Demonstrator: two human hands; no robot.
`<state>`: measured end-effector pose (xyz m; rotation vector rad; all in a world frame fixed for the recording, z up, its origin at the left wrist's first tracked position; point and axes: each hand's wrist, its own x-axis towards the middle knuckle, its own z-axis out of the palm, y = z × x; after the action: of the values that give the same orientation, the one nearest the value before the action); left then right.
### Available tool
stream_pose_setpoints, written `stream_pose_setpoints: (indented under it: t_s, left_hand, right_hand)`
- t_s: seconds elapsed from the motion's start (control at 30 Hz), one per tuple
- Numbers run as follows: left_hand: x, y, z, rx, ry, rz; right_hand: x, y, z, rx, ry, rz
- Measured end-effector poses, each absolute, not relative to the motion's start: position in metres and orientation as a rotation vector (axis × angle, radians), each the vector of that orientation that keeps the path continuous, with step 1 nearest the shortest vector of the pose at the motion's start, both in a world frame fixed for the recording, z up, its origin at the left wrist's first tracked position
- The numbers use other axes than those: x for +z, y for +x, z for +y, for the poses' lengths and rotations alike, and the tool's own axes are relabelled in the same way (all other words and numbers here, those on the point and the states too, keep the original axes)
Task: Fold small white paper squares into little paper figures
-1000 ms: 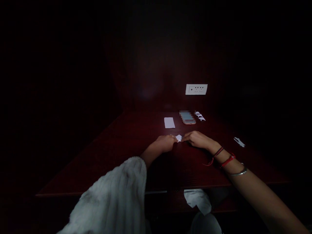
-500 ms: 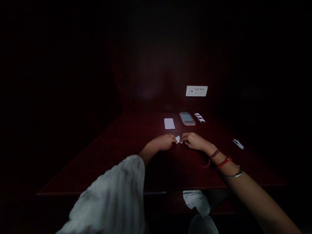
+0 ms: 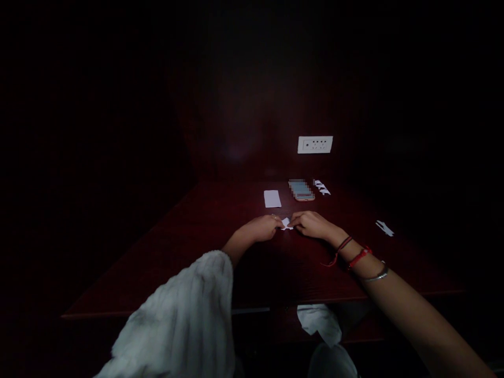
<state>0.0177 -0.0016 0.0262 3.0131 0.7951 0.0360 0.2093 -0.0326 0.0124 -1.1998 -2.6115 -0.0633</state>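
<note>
A small white folded piece of paper (image 3: pixel 286 223) lies on the dark red table (image 3: pixel 189 252), pinched from both sides. My left hand (image 3: pixel 264 228), in a white ribbed sleeve, has its fingers closed on the paper's left edge. My right hand (image 3: pixel 313 224) grips the right edge with closed fingers; its wrist wears red and black threads and a metal bangle. Most of the paper is hidden between the fingertips. The scene is very dim.
Behind the hands lie a white card (image 3: pixel 272 198), a phone (image 3: pixel 301 189) and small white folded paper shapes (image 3: pixel 322 187). Another paper shape (image 3: pixel 384 228) lies at the right. A white wall socket (image 3: pixel 315 144) sits on the back panel. White cloth (image 3: pixel 318 321) hangs below the table edge.
Both hands have stayed pinched on the paper; they shifted slightly closer together and the visible part of the paper grew smaller.
</note>
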Motion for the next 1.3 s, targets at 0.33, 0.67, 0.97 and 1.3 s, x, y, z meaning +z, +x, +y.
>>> stream_pose_setpoints:
  t_s: [0.33,0.67,0.97,1.3]
  left_hand:
    - [0.021,0.012,0.008,0.161,3.018,0.611]
    - [0.028,0.007,0.007,0.062,2.966,0.702]
    - [0.025,0.007,0.010,0.131,2.931,0.561]
    - [0.025,0.008,0.011,0.120,2.943,0.591]
  right_hand:
    - [0.011,0.219,-0.037,-0.170,-1.219,-2.644]
    - [0.011,0.214,-0.038,-0.198,-1.162,-2.641]
    - [0.010,0.210,-0.038,-0.164,-1.126,-2.642]
    - [0.009,0.217,-0.035,-0.097,-1.102,-2.605]
